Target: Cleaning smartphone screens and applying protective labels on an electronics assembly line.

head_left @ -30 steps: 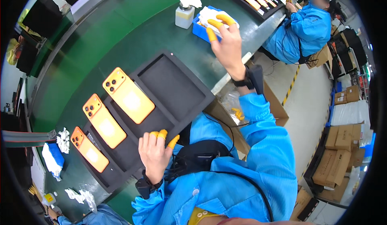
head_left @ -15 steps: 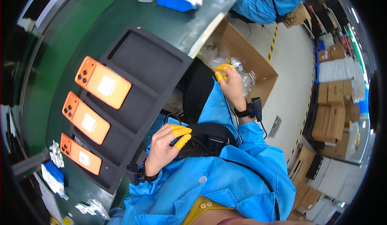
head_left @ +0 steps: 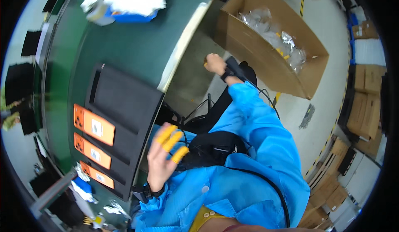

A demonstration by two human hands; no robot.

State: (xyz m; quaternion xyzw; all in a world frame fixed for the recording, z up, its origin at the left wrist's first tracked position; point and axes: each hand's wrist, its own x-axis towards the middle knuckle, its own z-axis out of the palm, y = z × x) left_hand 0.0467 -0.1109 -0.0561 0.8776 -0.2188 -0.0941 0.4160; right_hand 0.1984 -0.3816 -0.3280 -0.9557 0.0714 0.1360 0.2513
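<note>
My left hand is raised beside the black tray, its fingers spread and nothing in it. Yellow finger cots cover some of its fingertips. Farther forward, past the bench edge, my right hand is curled over with its back to me; a bit of yellow shows at the fingers, and what they hold, if anything, is hidden. Three orange phones lie camera side up in a row along the tray's left part: a far one, a middle one and a near one. Each bears a white label.
An open cardboard box with clear plastic stands on the floor beyond my right hand. White sheets fill a blue bin at the bench's far end. Crumpled foil lies by the tray's near end. Stacked cartons line the right.
My view has shifted. The right hand has moved left and away from the cardboard box, and its fingers have curled. The left hand has lifted and its fingers have spread.
</note>
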